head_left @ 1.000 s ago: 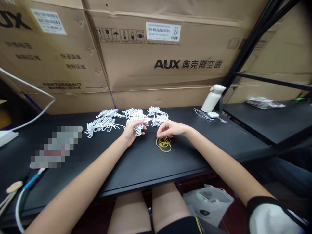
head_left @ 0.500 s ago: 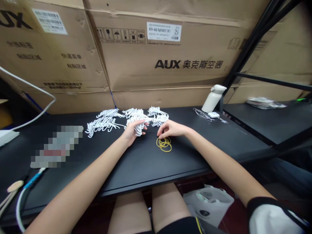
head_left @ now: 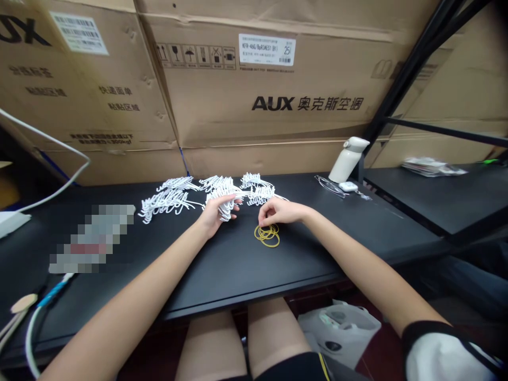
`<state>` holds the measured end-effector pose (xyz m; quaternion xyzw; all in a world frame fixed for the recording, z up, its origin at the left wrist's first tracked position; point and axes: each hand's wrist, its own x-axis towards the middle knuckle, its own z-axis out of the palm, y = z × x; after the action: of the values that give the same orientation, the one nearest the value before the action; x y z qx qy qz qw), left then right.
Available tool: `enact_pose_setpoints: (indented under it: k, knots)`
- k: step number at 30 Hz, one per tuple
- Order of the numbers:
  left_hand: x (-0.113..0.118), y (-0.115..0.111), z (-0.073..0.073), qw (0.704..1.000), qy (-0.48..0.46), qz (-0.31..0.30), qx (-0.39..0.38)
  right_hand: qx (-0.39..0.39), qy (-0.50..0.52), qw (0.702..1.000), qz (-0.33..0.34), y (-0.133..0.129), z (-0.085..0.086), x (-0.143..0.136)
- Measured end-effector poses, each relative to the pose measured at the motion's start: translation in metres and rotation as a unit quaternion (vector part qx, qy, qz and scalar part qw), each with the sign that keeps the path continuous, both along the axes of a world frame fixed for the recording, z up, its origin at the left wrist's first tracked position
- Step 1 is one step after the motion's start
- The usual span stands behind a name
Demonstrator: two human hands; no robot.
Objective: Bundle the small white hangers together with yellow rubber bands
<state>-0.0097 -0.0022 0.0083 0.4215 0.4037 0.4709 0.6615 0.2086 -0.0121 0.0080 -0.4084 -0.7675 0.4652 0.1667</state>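
Observation:
My left hand (head_left: 214, 214) is wrapped round a bundle of white hooks (head_left: 225, 207) above the black table (head_left: 222, 270). More bunches of white hooks (head_left: 166, 205) lie behind and to the left of it, and another bunch (head_left: 260, 194) lies behind my right hand. My right hand (head_left: 275, 212) has its thumb and index finger pinched together at the far edge of a small pile of yellow rubber bands (head_left: 268, 236). Its fingertips touch the bands, which still lie on the table.
A white bottle (head_left: 348, 160), glasses (head_left: 330, 186) and a small white case (head_left: 348, 187) stand at the back right. A blurred-out device (head_left: 95, 238) with a cable lies left. Large cardboard boxes (head_left: 222, 121) line the back; a plastic bag (head_left: 341, 330) hangs below.
My right hand has shifted slightly to the right, and its thumb and index finger have closed into a pinch at the bands. My left hand stays put round the hooks.

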Motion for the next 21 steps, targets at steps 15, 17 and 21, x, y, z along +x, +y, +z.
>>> enact_pose_setpoints:
  k: [15, 17, 21]
  knots:
    - [0.000, 0.002, -0.002, 1.000, -0.001, 0.000, 0.000, -0.069, 0.016, 0.997, -0.024, -0.002, 0.008, 0.000]
    - [0.000, 0.002, -0.002, 1.000, -0.001, -0.001, 0.000, -0.078, 0.023, 0.997, -0.015, -0.002, 0.010, 0.003]
    - [0.000, 0.001, -0.001, 1.000, 0.001, -0.001, 0.000, -0.098, 0.036, 0.995, 0.007, 0.000, 0.013, 0.010]
